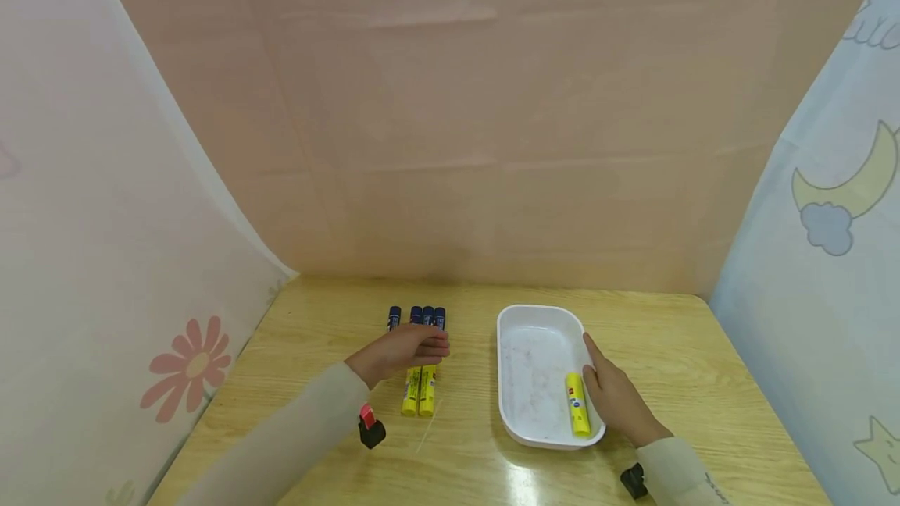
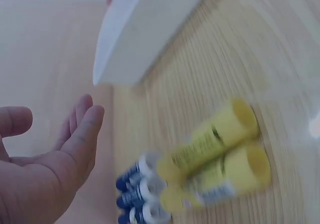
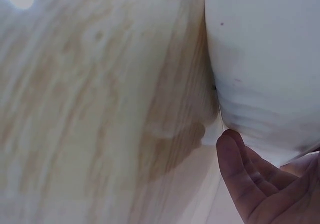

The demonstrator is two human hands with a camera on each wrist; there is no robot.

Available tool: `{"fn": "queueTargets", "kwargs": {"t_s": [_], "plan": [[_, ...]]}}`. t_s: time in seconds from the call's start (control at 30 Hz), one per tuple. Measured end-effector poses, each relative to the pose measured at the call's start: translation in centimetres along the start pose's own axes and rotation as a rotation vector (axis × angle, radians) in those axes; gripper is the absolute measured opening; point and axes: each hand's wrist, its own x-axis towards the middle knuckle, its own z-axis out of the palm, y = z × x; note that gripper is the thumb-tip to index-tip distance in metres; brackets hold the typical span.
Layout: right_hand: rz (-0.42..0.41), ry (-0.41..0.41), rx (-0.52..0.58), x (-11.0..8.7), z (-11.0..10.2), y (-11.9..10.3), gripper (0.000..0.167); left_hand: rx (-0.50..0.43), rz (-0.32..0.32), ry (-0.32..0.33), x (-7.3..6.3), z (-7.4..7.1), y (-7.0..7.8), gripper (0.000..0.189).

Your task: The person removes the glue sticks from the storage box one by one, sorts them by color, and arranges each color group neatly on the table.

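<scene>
My left hand (image 1: 401,351) hovers over a group of glue sticks, fingers extended and holding nothing. Two yellow glue sticks (image 1: 410,393) lie side by side below it, and several navy-and-white sticks (image 1: 394,317) lie behind them, partly hidden by the hand. In the left wrist view, the left hand (image 2: 52,169) is apart from the sticks. At the right, my right hand (image 1: 619,397) grips the side of a white tray (image 1: 503,373), thumb at the rim. The right wrist view shows its fingers (image 3: 232,159) against the outer wall. One yellow glue stick (image 1: 577,404) lies inside the tray.
Everything stands on a wood-grain table (image 1: 464,475). A plain pinkish-tan sheet (image 1: 492,139) hangs behind it, and patterned cloths border the left (image 1: 91,217) and right (image 1: 830,295) sides.
</scene>
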Motion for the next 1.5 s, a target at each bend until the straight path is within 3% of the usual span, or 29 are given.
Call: {"fn": "queueTargets", "kwargs": {"t_s": [0.13, 0.4, 0.57, 0.9, 1.1, 1.23, 1.5], "plan": [[0.001, -0.007, 0.002, -0.1, 0.1, 0.1, 0.060, -0.089, -0.005, -0.049, 0.2, 2.0, 0.6, 0.037], [-0.026, 0.010, 0.011, 0.0, 0.2, -0.2, 0.059, -0.179, 0.015, -0.139, 0.7, 6.7, 1.7, 0.038], [-0.026, 0.004, 0.013, 0.0, 0.3, -0.7, 0.059, -0.244, -0.012, -0.178, 1.3, 9.7, 1.9, 0.039], [-0.031, 0.017, 0.021, -0.1, 0.3, -0.7, 0.059, -0.344, -0.143, -0.088, 3.2, 15.1, 0.6, 0.038], [-0.030, 0.021, 0.036, 0.0, 0.3, -0.7, 0.059, -0.383, -0.197, -0.039, 4.3, 16.5, -0.5, 0.046], [-0.025, 0.016, 0.043, 0.0, 0.3, -0.7, 0.059, -0.405, -0.201, 0.015, 5.4, 16.9, -1.4, 0.045], [-0.030, 0.023, 0.041, -0.1, 0.3, -0.8, 0.060, -0.403, -0.244, 0.060, 6.4, 17.4, -3.0, 0.047]]}}
